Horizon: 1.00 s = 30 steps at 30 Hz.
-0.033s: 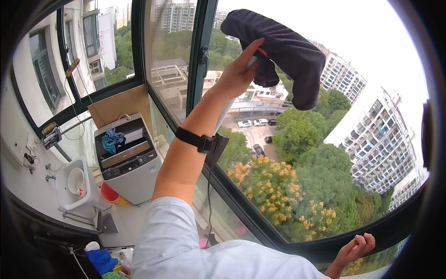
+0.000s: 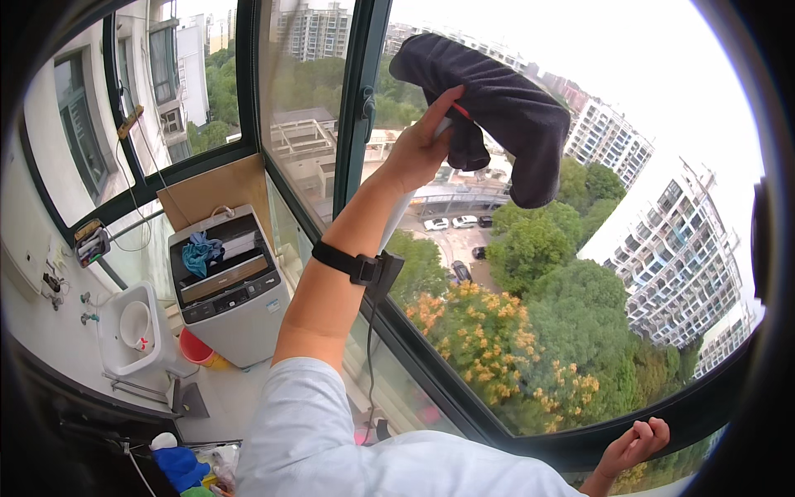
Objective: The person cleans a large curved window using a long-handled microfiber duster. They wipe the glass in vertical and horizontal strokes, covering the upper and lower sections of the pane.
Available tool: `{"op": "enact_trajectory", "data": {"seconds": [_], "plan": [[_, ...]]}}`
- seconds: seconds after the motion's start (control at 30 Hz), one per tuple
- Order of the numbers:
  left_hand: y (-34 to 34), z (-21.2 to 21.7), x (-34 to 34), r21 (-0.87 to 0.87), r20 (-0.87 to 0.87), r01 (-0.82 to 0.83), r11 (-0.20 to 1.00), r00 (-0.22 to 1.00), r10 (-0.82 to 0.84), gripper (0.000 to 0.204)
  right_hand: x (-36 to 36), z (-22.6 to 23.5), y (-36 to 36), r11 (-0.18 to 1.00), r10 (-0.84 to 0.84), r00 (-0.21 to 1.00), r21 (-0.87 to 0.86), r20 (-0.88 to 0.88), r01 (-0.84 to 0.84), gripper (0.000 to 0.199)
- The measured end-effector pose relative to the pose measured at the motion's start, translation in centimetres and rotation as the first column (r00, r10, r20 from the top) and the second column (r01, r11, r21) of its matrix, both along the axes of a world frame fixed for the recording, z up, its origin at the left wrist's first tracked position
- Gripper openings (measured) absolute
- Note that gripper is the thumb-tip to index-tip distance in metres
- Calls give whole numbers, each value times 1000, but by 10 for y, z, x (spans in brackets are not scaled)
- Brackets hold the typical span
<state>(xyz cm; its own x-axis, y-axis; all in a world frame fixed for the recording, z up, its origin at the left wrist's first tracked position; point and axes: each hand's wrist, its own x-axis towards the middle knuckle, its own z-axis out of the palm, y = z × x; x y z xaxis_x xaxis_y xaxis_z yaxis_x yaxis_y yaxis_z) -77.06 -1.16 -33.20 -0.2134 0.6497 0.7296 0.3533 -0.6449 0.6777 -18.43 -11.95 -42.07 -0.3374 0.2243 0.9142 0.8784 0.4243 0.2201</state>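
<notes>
My left hand (image 2: 420, 151) is raised in front of the big window pane. Its fingers are wrapped round the white handle (image 2: 443, 129) of a tool whose head is covered by a dark grey cloth (image 2: 497, 108). A bit of red shows at the cloth beside my thumb. The cloth drapes down at both ends, against the view outside; whether it touches the glass I cannot tell. Behind my forearm runs a white pole, partly hidden. Low on the right, my right hand (image 2: 633, 447) is near the lower window frame (image 2: 546, 443), fingers curled in, nothing visible in them.
A washing machine (image 2: 228, 286) with its lid up and blue clothes (image 2: 201, 253) inside stands left. Beside it are a white sink (image 2: 116, 331) and a red bucket (image 2: 195, 348). A dark strap holds a black device (image 2: 384, 273) on my left forearm, with a cable hanging down.
My left hand and the cloth-covered head have shifted slightly down and to the left. My right hand stays in nearly the same place.
</notes>
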Motion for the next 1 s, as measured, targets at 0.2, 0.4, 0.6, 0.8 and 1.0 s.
{"op": "enact_trajectory", "data": {"seconds": [0.2, 0.4, 0.6, 0.8, 1.0], "plan": [[0, -115, -18, -155, 419, 298, 942, 883, -210, 67, -27, 8, 13, 997, 73, 996, -9, 54, -72, 10], [-2, -220, -19, -178, 599, 338, 924, 782, -171, 70, -57, 17, 25, 986, 164, 981, -42, 107, -160, 9], [1, -311, -33, -245, 681, 322, 914, 729, -74, 74, -75, 27, 25, 981, 193, 960, -55, 201, -186, 9], [-15, -367, -26, -336, 695, 321, 886, 719, 4, 77, -77, 34, 13, 985, 168, 957, -70, 235, -156, 10], [-45, -416, -12, -546, 699, 298, 783, 677, 230, 76, -70, 39, -3, 989, 138, 952, -85, 273, -119, 9]]}}
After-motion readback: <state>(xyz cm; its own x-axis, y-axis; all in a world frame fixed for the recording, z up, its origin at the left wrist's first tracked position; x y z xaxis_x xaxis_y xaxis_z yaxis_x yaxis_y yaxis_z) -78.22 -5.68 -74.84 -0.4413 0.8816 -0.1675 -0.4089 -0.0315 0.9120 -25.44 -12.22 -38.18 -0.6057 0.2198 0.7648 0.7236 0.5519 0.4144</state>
